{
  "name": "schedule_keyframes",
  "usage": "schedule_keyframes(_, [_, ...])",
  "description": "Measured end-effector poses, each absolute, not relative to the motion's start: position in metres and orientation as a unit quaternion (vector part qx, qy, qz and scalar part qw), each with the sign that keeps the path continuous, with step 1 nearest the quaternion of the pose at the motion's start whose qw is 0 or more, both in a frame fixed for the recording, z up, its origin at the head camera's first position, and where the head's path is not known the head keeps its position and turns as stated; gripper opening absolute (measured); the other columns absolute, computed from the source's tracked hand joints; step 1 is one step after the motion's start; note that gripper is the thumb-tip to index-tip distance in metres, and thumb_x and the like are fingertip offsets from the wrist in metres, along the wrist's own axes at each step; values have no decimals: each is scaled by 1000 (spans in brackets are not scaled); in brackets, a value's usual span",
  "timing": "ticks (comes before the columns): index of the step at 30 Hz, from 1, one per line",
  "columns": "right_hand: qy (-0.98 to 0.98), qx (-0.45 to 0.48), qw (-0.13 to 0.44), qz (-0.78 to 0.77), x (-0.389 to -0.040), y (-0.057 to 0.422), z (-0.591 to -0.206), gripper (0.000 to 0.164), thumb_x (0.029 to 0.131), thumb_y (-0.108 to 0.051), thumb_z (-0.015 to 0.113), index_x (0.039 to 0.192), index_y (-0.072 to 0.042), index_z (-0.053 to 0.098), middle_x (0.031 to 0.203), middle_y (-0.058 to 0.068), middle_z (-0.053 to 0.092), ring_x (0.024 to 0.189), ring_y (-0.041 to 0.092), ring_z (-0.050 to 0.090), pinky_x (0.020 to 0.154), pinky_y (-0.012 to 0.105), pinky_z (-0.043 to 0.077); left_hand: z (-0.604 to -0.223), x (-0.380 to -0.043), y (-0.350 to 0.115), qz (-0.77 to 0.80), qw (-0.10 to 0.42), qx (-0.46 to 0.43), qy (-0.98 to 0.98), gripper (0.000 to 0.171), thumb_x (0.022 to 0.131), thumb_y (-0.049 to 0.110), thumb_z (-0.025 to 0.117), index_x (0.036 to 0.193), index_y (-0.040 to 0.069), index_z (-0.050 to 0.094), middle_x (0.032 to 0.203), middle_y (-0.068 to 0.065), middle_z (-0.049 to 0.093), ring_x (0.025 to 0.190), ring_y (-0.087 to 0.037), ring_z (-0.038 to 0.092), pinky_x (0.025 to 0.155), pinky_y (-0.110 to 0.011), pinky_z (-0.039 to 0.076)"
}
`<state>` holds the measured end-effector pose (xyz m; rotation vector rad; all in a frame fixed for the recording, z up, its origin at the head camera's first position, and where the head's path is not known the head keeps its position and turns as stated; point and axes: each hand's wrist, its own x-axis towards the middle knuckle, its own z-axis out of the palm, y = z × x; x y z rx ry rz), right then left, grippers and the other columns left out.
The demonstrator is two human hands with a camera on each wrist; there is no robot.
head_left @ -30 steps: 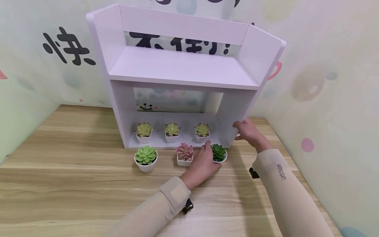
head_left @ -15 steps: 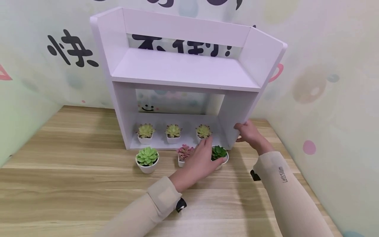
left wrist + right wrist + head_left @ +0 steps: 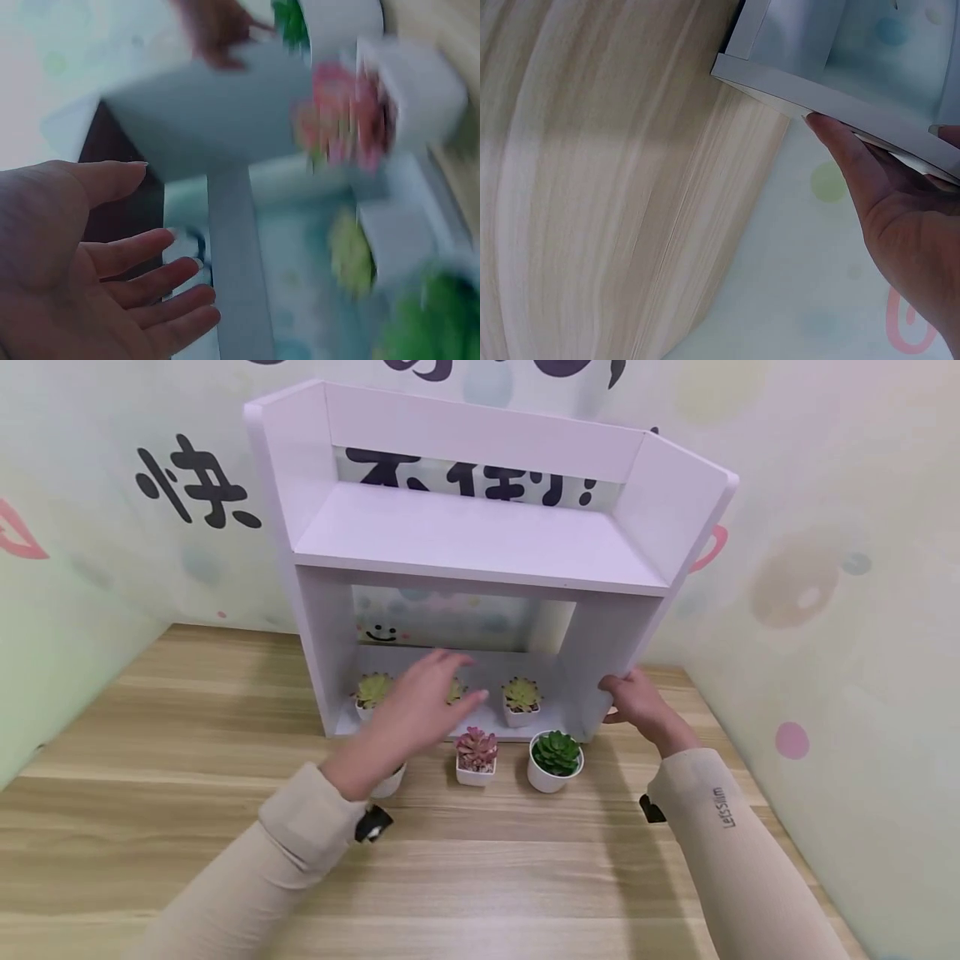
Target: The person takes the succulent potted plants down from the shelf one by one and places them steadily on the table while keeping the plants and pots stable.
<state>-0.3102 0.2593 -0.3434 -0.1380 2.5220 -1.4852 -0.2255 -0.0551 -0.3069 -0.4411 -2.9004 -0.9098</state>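
Right hand (image 3: 907,217), entering from the right edge, grips the side panel (image 3: 795,96) of a pale shelf unit (image 3: 799,34), which crosses the upper right corner at a slant. One fingertip touches the panel's outer face; another shows on the opposite side. A wood-grain desk (image 3: 577,187) fills the left part and meets a pale wall (image 3: 780,262) along a diagonal. The wall bears a green spot (image 3: 829,182) and a pink looped mark (image 3: 895,322), partly hidden by the hand.

Shelf (image 3: 480,531) reads pale lilac-white. Tabletop (image 3: 487,877) tan, streaked wood grain. Near right succulent (image 3: 556,752) dark green; near middle succulent (image 3: 476,748) pink; far right succulent (image 3: 522,695) yellow-green, dark-tipped. Sleeves (image 3: 738,852) beige. Wall (image 3: 847,435) pale, pastel dots (image 3: 792,740), black characters (image 3: 214,493).
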Motion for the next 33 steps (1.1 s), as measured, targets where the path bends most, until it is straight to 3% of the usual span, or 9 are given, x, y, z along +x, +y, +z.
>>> schedule_keyframes(6, [858, -47, 103, -500, -310, 260, -344, 59, 101, -11, 34, 156, 4, 20, 155, 33, 34, 136, 50, 45, 82, 43, 60, -308, -248, -104, -274, 22, -97, -957, 64, 98, 36, 64, 149, 3, 45, 155, -22, 44, 143, -42, 42, 116, -58, 39])
schedule_keyframes(13, [858, -46, 105, -501, -309, 258, -344, 58, 101, -10, 34, 155, 4, 21, 154, 33, 35, 134, 52, 47, 82, 42, 60, -326, -263, -138, -259, -22, -105, -960, 74, 87, 15, 70, 149, -9, 37, 150, -34, 42, 138, -47, 43, 112, -56, 42])
schedule_keyframes(18, [859, -48, 105, -499, -309, 258, -343, 57, 101, -10, 34, 155, 4, 22, 154, 33, 35, 134, 52, 47, 84, 44, 60, -337, -270, -146, -264, -46, -110, -957, 87, 78, 2, 72, 152, -9, 29, 149, -37, 40, 135, -48, 44, 105, -54, 46])
schedule_keyframes(23, [857, -46, 108, -501, -309, 259, -344, 58, 102, -11, 33, 156, 4, 20, 155, 34, 34, 135, 52, 46, 85, 45, 59, -351, -280, -148, -265, -67, -101, -956, 93, 75, 0, 73, 154, -9, 24, 148, -39, 38, 133, -48, 45, 102, -53, 48])
schedule_keyframes(33, [858, -45, 99, -502, -309, 259, -345, 58, 101, -11, 35, 155, 5, 21, 153, 34, 36, 132, 51, 49, 81, 42, 60, -369, -286, -147, -239, -53, -102, -964, 72, 81, 9, 74, 140, -14, 39, 133, -36, 51, 122, -46, 54, 103, -53, 48])
